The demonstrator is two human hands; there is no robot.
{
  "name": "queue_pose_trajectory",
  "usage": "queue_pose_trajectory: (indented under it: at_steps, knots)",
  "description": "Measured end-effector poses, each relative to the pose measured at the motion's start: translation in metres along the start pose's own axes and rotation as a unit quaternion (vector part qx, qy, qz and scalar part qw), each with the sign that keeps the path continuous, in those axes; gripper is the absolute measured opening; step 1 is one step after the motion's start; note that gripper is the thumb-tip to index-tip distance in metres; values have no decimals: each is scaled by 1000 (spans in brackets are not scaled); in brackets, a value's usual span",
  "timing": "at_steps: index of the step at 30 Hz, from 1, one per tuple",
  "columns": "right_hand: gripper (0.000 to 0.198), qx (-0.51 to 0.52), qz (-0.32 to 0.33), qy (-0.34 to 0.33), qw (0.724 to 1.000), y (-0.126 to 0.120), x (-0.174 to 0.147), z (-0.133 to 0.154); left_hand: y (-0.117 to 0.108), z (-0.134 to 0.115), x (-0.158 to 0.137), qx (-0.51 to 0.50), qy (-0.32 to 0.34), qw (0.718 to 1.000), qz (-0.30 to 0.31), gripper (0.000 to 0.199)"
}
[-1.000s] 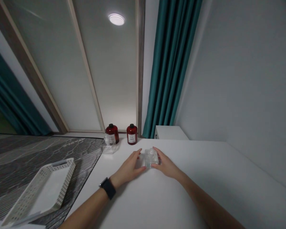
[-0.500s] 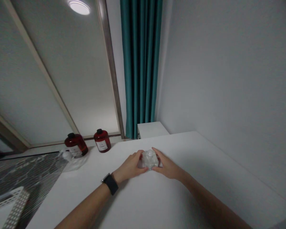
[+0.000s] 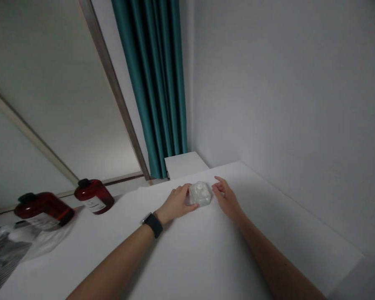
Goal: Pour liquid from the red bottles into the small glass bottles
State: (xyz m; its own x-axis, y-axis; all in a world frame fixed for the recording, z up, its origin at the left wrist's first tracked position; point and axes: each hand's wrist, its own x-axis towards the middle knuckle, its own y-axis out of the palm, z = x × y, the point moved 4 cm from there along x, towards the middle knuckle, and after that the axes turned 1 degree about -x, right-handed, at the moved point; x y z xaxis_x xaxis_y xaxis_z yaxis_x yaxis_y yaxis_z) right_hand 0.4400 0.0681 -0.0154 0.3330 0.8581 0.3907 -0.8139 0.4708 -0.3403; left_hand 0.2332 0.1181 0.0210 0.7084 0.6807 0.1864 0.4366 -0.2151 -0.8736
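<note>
A small clear, whitish plastic-looking block with a rounded knob on top sits on the white table; I cannot tell its exact kind. My left hand, with a dark watch on the wrist, grips its left side, thumb at the near edge and fingers at the far one. To the right of the block, a short gap away, my right hand holds nothing, its fingers apart and slightly curled.
Two dark red bottles with black caps and white labels, one nearer and one further left, stand at the table's left edge by crumpled clear plastic. A white cabinet and a green curtain are behind; a wall borders the right.
My right hand has let go of the clear block and moved off to its right. My left hand still holds it. The view has turned right and tilted.
</note>
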Motion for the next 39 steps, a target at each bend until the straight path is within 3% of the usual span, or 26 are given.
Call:
queue_pose_trajectory:
  at_steps: [6,9,22,31,39]
  knots:
    - [51,19,-133,62,989,-9,-1,-8,19,4,44,8,5,1000,-28,46]
    - [51,39,-155,86,983,-9,-2,-11,25,9,63,11,3,999,-37,44]
    - [48,45,-164,78,982,-5,-1,-13,41,21,123,17,-17,996,-85,37]
    - [48,33,-153,80,984,-4,0,-12,45,29,129,-29,-13,997,-73,59]
    - [51,26,-153,81,985,-4,-1,-15,50,37,135,-69,-33,995,-70,60]
